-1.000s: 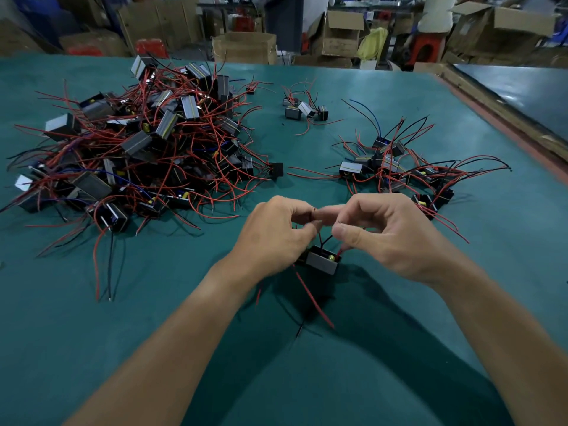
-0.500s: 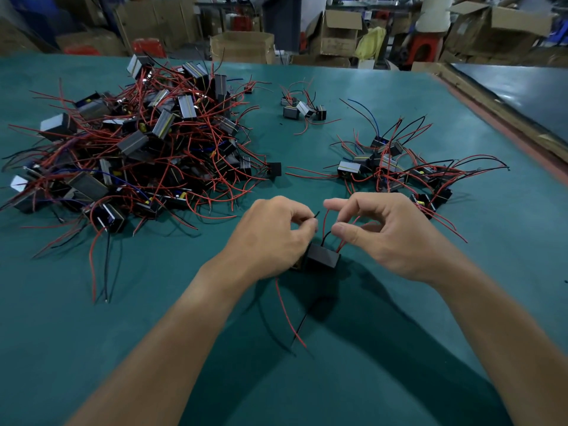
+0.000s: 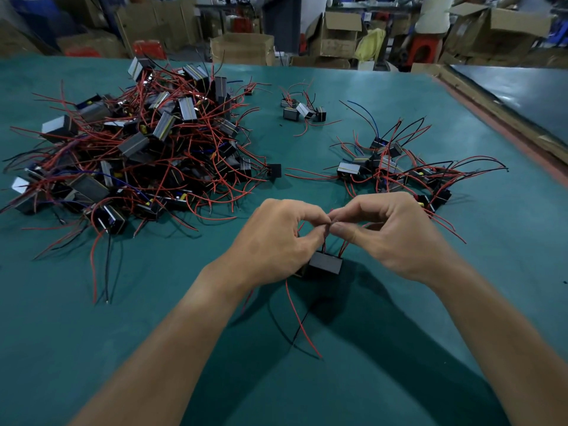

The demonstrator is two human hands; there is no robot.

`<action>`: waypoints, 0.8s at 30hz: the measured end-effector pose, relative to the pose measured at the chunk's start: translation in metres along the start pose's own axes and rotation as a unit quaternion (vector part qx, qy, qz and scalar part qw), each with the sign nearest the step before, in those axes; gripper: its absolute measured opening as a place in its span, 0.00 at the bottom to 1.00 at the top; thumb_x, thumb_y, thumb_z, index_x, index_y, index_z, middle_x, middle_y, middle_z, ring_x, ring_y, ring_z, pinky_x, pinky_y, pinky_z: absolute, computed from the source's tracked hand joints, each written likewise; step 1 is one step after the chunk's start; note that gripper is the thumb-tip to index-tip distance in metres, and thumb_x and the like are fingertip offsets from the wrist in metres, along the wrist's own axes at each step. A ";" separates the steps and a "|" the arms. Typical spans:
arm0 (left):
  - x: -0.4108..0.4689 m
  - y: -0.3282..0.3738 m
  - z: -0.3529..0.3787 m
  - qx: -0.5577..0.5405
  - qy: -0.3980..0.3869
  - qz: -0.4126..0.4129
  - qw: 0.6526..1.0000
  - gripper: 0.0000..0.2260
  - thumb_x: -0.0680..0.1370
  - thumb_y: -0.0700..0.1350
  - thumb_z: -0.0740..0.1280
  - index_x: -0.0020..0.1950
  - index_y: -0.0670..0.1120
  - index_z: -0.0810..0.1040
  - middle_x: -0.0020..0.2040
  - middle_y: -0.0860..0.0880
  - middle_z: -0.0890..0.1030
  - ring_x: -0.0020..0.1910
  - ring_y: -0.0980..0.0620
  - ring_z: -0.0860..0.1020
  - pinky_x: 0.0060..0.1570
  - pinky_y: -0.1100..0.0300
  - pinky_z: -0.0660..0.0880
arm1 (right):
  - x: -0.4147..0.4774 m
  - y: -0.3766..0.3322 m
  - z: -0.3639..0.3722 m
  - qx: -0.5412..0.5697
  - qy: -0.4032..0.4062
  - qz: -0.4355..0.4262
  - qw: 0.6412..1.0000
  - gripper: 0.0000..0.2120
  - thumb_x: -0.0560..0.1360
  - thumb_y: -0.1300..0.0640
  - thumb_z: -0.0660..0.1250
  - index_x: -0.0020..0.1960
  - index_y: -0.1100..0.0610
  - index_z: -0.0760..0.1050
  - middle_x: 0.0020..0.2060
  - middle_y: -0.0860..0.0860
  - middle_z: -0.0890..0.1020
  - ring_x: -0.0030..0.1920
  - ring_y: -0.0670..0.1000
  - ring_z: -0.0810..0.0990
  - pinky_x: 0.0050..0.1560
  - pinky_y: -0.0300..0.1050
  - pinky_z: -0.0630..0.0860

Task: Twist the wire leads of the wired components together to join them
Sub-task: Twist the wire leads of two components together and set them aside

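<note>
Green bench mat: large unjoined heap upper left, smaller pile right (presumably finished), left hand and right hand pinching leads above black component at centre.

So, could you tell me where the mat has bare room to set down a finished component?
The green mat is bare at near left, below the big pile, and at near right, below the right cluster. A strip between the pile and the small far group is open. It is crowded around both hands and the component they hold.
</note>
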State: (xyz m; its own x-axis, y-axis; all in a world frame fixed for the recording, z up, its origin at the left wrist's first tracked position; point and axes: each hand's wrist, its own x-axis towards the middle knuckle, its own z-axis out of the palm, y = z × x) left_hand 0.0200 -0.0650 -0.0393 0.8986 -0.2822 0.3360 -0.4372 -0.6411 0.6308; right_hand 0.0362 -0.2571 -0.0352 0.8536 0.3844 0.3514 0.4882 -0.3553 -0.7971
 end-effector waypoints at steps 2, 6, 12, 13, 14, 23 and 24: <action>0.000 0.000 0.000 0.000 0.011 0.011 1.000 0.05 0.76 0.46 0.69 0.46 0.51 0.85 0.39 0.52 0.81 0.24 0.56 0.69 0.28 0.65 0.62 | 0.000 -0.001 -0.001 0.002 0.009 -0.015 1.000 0.02 0.70 0.59 0.76 0.41 0.54 0.85 0.37 0.44 0.86 0.38 0.44 0.84 0.42 0.36 0.78; 0.000 0.003 0.000 -0.039 0.031 0.004 0.999 0.04 0.75 0.42 0.71 0.43 0.49 0.85 0.36 0.55 0.79 0.23 0.57 0.69 0.27 0.67 0.62 | 0.001 -0.002 -0.002 0.000 0.025 -0.027 0.999 0.08 0.69 0.61 0.77 0.38 0.49 0.83 0.31 0.41 0.83 0.30 0.38 0.77 0.35 0.29 0.72; 0.000 0.004 0.002 -0.078 0.030 -0.002 0.996 0.05 0.75 0.41 0.70 0.43 0.47 0.85 0.30 0.47 0.77 0.23 0.54 0.67 0.23 0.61 0.62 | -0.001 -0.004 0.000 0.059 0.025 -0.008 0.998 0.06 0.66 0.52 0.77 0.41 0.52 0.83 0.30 0.54 0.81 0.29 0.49 0.73 0.29 0.44 0.71; 0.000 0.004 0.002 -0.080 0.029 -0.003 0.996 0.05 0.75 0.42 0.70 0.43 0.47 0.85 0.28 0.47 0.75 0.22 0.55 0.66 0.23 0.63 0.61 | 0.000 -0.004 -0.001 0.056 0.021 -0.006 0.998 0.05 0.67 0.53 0.77 0.41 0.52 0.83 0.30 0.54 0.82 0.29 0.50 0.74 0.30 0.46 0.72; 0.000 0.004 0.002 -0.082 0.029 -0.003 0.996 0.04 0.75 0.42 0.70 0.43 0.48 0.86 0.26 0.47 0.73 0.22 0.56 0.65 0.23 0.64 0.60 | 0.000 -0.004 -0.001 0.052 0.018 -0.003 0.998 0.04 0.67 0.55 0.77 0.40 0.53 0.84 0.31 0.54 0.83 0.30 0.50 0.75 0.31 0.47 0.74; 0.001 0.003 0.005 -0.119 0.037 0.010 0.992 0.05 0.73 0.41 0.72 0.43 0.50 0.86 0.31 0.56 0.77 0.24 0.49 0.67 0.25 0.65 0.61 | 0.000 -0.003 0.000 0.067 0.035 -0.006 0.997 0.07 0.69 0.64 0.77 0.39 0.56 0.80 0.30 0.54 0.82 0.28 0.50 0.74 0.29 0.43 0.70; 0.002 0.003 0.006 -0.126 0.038 0.010 0.991 0.04 0.73 0.42 0.72 0.43 0.50 0.86 0.31 0.55 0.77 0.25 0.49 0.66 0.25 0.64 0.61 | 0.000 -0.003 0.000 0.067 0.042 -0.010 0.997 0.07 0.69 0.63 0.77 0.40 0.55 0.79 0.29 0.55 0.81 0.27 0.51 0.72 0.28 0.44 0.68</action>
State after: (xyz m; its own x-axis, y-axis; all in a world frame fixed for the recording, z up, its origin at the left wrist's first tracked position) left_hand 0.0205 -0.0715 -0.0410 0.8888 -0.2324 0.3949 -0.4581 -0.4341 0.7757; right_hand 0.0348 -0.2562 -0.0333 0.8589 0.3154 0.4036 0.4816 -0.2288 -0.8460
